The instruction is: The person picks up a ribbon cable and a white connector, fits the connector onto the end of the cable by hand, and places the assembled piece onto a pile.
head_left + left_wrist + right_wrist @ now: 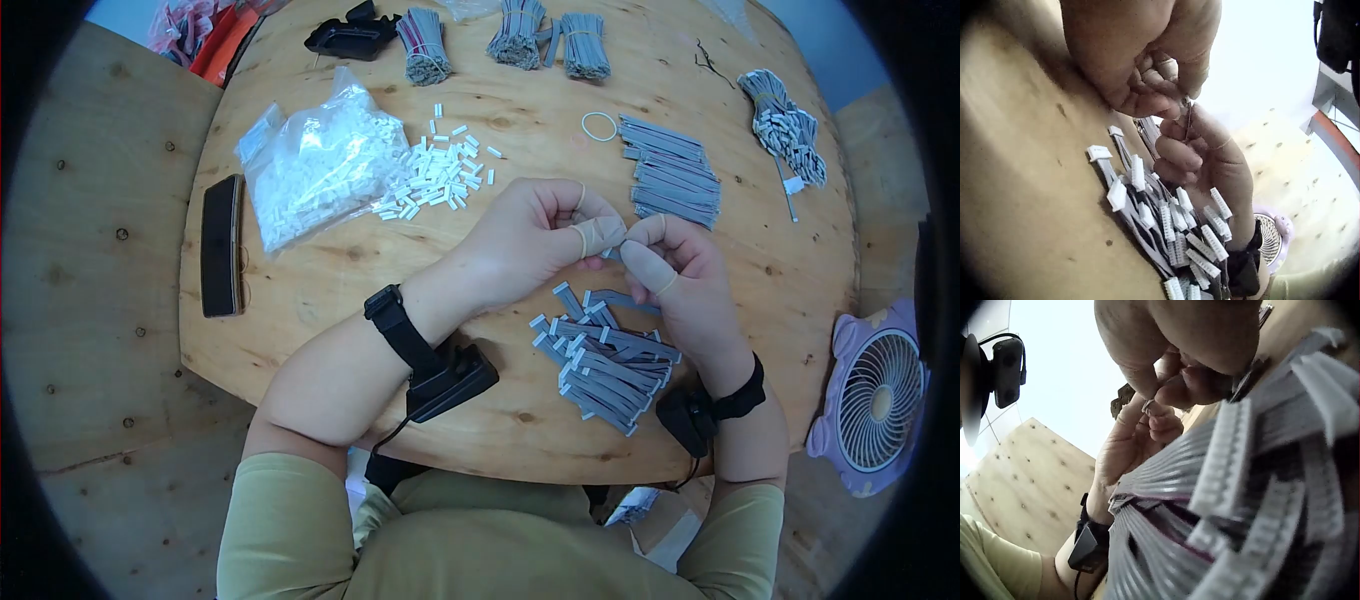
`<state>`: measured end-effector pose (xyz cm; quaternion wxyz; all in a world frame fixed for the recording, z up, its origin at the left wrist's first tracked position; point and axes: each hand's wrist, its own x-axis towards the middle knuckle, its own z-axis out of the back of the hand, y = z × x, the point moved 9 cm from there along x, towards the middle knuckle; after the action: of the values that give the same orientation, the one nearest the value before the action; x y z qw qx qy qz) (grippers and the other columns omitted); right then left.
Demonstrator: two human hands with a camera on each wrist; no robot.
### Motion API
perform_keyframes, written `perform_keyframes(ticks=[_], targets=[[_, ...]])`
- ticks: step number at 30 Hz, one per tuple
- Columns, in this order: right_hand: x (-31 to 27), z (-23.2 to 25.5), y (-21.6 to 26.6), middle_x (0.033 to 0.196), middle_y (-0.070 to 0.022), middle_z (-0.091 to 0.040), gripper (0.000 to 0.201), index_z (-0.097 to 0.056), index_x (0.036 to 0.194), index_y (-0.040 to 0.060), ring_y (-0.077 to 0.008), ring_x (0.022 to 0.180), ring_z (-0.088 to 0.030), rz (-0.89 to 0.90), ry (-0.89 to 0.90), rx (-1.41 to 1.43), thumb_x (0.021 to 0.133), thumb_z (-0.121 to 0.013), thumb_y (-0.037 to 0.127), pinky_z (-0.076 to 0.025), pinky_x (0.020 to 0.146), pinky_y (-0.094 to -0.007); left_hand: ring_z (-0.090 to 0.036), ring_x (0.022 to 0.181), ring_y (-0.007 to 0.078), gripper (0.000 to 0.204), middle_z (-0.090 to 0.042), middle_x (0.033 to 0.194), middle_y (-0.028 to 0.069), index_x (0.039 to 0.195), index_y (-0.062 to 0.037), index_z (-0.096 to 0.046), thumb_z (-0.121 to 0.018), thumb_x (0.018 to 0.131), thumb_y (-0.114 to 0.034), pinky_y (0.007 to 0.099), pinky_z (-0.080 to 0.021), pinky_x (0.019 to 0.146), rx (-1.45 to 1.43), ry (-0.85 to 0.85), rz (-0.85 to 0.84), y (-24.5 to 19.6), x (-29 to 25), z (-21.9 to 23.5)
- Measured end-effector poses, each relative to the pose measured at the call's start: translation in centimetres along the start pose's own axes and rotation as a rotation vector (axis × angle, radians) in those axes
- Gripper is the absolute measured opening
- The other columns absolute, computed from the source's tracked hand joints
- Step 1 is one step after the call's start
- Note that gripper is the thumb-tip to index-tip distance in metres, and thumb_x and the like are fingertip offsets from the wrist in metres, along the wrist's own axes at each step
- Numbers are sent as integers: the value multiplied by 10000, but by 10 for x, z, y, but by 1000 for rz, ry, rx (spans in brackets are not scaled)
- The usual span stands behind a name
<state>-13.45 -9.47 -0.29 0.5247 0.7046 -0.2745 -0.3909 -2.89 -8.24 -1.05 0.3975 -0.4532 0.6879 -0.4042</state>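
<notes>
My left hand and right hand meet fingertip to fingertip over the table, pale finger cots on thumbs and forefingers. Between them is a thin grey ribbon cable, seen edge-on in the left wrist view. The left thumb and forefinger pinch a small white connector at its end, mostly hidden by the fingertips. The right fingers pinch the cable just beside it. Below the hands lies a loose pile of short grey ribbon cables with white connectors on their ends.
A plastic bag of white connectors and a heap of loose connectors lie at left, beside a dark phone. Stacked ribbon cables lie beyond the hands. Tied bundles and a black tray stand far back; a purple fan is at right.
</notes>
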Motion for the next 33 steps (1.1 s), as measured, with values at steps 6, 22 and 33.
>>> perform_keyframes(ticks=[6, 22, 33], targets=[[-1, 5, 4, 668, 40, -486, 66, -524, 833, 53, -18, 540, -419, 30, -49, -4, 807, -563, 99, -343, 485, -154, -559, 723, 95, 165, -596, 821, 56, 928, 19, -570, -579, 799, -82, 209, -471, 676, -135, 47, 4, 2, 2, -3], [2, -6, 13, 777, 25, -395, 65, -481, 772, 57, -33, 613, -442, 155, 109, 15, 803, -533, 80, -367, 551, -162, -575, 727, 111, 193, -582, 852, 62, 977, 8, -538, -566, 801, -67, 202, -481, 683, -452, 188, 108, 12, 1, -13], [-1, -4, 19, 824, 10, -379, 48, -482, 765, 31, -40, 653, -447, 221, 74, -58, 797, -516, 41, -384, 575, -168, -579, 722, 108, 187, -585, 854, 66, 976, 10, -541, -559, 803, -59, 200, -485, 677, -434, 184, 111, 12, 1, -14]])
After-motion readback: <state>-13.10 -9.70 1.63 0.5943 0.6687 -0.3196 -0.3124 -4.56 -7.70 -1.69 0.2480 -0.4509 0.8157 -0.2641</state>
